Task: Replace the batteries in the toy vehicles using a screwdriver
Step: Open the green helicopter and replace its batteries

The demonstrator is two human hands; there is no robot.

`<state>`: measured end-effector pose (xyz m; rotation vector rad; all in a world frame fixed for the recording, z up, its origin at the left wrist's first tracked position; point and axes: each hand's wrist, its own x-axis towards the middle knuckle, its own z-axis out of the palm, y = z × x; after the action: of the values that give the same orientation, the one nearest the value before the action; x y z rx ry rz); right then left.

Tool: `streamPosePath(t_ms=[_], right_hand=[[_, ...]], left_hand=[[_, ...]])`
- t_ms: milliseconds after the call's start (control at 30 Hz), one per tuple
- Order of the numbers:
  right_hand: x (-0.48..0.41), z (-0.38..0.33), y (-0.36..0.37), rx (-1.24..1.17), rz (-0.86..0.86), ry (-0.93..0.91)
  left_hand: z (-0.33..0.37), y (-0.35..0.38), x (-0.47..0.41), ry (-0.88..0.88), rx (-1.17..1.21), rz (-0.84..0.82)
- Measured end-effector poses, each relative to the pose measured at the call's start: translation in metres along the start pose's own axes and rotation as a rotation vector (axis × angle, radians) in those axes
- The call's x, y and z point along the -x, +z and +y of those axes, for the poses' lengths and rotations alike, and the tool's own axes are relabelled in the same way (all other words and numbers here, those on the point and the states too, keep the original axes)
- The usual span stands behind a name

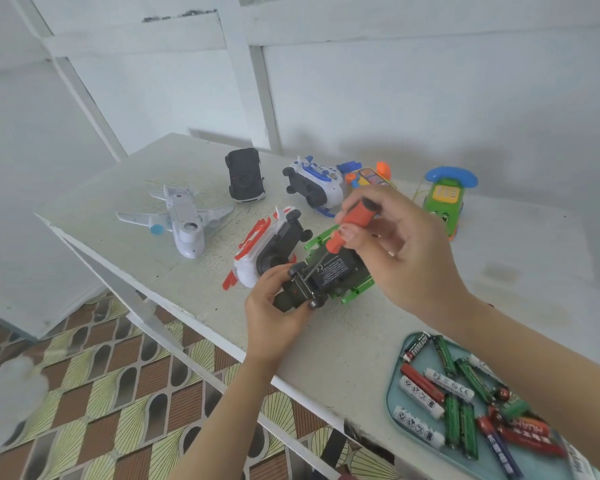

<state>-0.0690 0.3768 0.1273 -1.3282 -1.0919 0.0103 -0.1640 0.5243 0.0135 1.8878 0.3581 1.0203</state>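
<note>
Here, in the head view, the left hand point(274, 306) grips one end of the green toy car point(336, 275), fingers curled round it. The car lies upside down at the middle of the white table point(343, 341). The right hand point(406, 251) pinches the orange handle of the screwdriver point(352, 223) between thumb and fingertips. The shaft slants down and its tip meets the car's dark underside, near a wheel.

Just beside the car lies a red and white toy point(253, 258), also wheels up. Farther back are a white plane point(184, 223), a black car point(245, 176), a blue and white toy point(314, 185) and a green toy phone point(445, 199). Under the right forearm, near the table's front edge, a pale blue tray point(392, 400) holds loose batteries point(458, 403) in green, red and white.
</note>
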Motion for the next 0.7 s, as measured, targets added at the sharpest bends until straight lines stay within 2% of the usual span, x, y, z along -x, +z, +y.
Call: streamPosePath(t_ms=[167,400,700], right_hand=[[0.0004,-0.0012,0.0007,0.137,0.041,-0.123],[0.0001,0.0027,0.0006,0.153,0.008,-0.147],[-0.0015,0.0039,0.0001,0.297,-0.082,-0.234]], left_hand=[[-0.0021,0.0,-0.001,0.011,-0.036,-0.009],[-0.0065,0.0008,-0.0013,0.018,-0.047,0.01],[-0.0069,0.0002,-0.0013,0.003,-0.039,0.02]])
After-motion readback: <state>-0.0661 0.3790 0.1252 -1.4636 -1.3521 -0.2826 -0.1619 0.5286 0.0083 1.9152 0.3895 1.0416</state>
